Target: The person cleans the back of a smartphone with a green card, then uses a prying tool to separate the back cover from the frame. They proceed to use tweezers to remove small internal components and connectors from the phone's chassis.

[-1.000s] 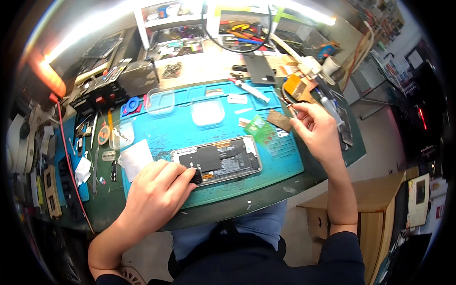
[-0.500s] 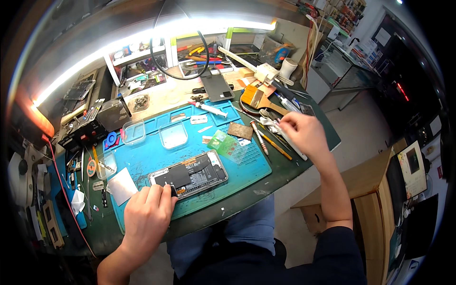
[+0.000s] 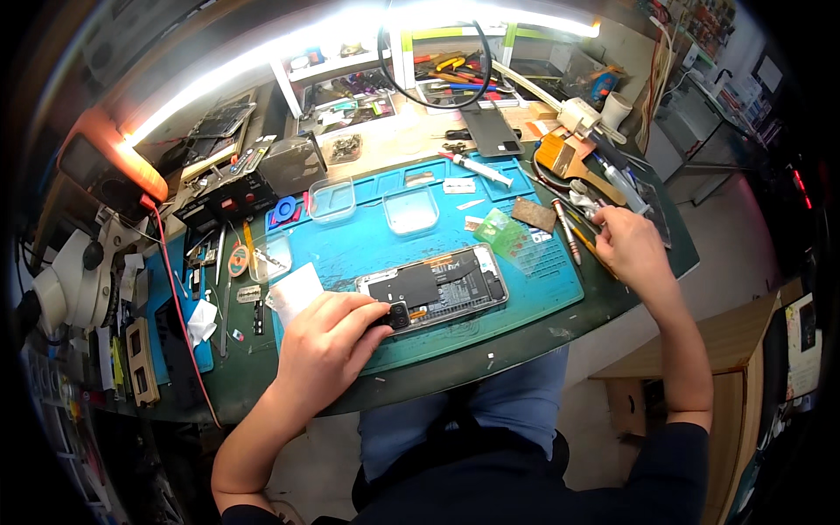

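Note:
An opened smartphone (image 3: 477, 284) lies on the blue work mat (image 3: 337, 249), its black battery and inner parts exposed. At its near left corner, my left hand (image 3: 328, 341) is closed, thumb and fingers pinching the edge of a black camera piece (image 3: 398, 316). Whether that piece is fixed to the phone is hard to tell. Over at the right, my right hand (image 3: 637, 249) has its fingers bent together beside a crumpled white tissue (image 3: 588, 206) and a cluster of tools. What its fingertips hold, if anything, is hidden. A yellow-handled tool (image 3: 593, 249) runs beneath that hand.
Beyond the phone stand two clear plastic boxes (image 3: 409, 211). A syringe (image 3: 481, 170), green film (image 3: 505, 237) and brown plate (image 3: 532, 213) lie on the mat's far right. A wide brush (image 3: 577, 166) rests farther right. A microscope (image 3: 66, 262) stands at left.
The whole view has shifted, so the bench appears farther right. More of the black camera piece shows at my left fingertips. My right hand has come lower over the tools.

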`<state>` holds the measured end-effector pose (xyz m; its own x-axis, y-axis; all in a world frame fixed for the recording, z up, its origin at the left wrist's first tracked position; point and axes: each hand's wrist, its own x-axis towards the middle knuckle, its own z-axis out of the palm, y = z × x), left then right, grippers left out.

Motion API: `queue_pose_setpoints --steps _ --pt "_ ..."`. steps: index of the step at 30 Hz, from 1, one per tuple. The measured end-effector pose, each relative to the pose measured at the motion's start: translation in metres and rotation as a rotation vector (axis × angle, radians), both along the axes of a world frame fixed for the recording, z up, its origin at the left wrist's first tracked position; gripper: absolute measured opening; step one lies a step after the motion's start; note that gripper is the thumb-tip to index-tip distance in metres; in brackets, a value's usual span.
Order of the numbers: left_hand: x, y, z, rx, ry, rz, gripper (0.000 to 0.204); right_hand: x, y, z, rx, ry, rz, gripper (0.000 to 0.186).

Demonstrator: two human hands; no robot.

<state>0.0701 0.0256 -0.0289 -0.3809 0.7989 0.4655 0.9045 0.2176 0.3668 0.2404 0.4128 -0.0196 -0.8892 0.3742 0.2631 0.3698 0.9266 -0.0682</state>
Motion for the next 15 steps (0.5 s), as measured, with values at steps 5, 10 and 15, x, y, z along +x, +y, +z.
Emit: queue_pose_setpoints --steps 5,10,15 --pt "-0.011 -0.002 -0.008 0.093 -0.174 -0.005 0.017 0.014 -0.017 0.021 0.035 0.155 0.079 0.022" --pt "-0.01 0.002 -0.01 0.082 -0.123 -0.014 0.017 0.015 -0.051 0.04 -0.365 0.313 -0.084 0.014" --pt "-0.012 0.0 -0.004 0.016 -0.094 -0.03 0.017 0.006 -0.065 0.041 -1.326 0.222 0.452 0.061"
